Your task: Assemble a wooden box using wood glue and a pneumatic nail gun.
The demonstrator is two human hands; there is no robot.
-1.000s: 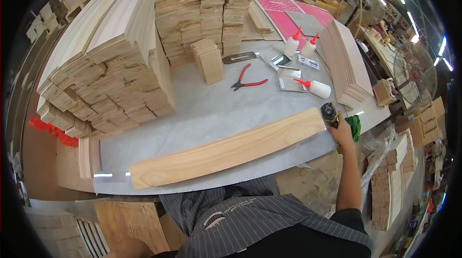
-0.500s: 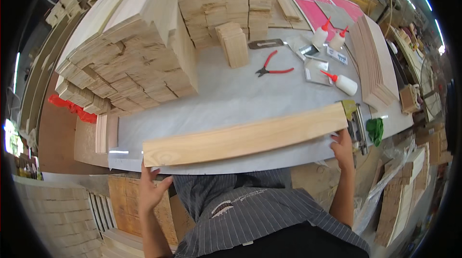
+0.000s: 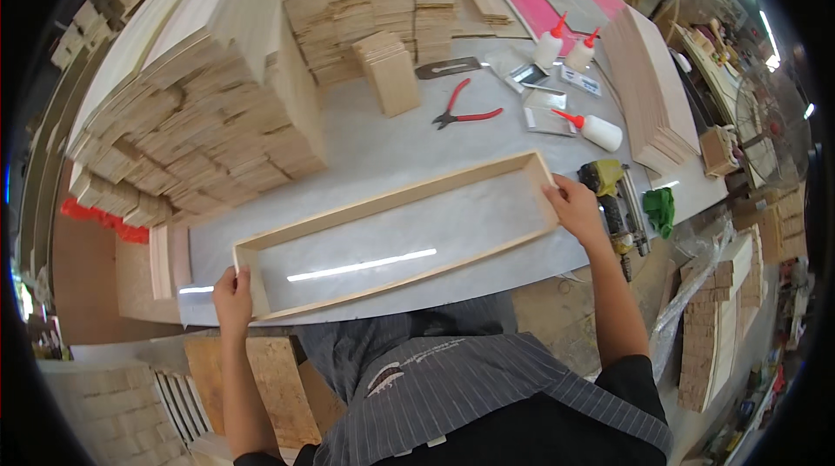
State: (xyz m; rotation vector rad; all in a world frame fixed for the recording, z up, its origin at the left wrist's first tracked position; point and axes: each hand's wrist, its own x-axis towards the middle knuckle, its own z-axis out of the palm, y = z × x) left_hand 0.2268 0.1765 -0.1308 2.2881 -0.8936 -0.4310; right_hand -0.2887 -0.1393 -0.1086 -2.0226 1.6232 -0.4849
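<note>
My left hand (image 3: 231,299) and right hand (image 3: 574,205) grip the wooden frame (image 3: 391,203) by its ends; even pressure should keep it square, off the nail gun (image 3: 611,199) beside my right.

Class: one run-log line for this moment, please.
left hand: holds wooden frame at left end; right hand: holds right end; frame: over grey tabletop; power tool: right of frame

Wooden frame (image 3: 391,202) now open-side up

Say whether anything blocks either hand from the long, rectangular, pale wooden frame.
Nothing visible does: the left hand and right hand each hold an end of the wooden frame. The yellow-black power tool lies farther right.
</note>
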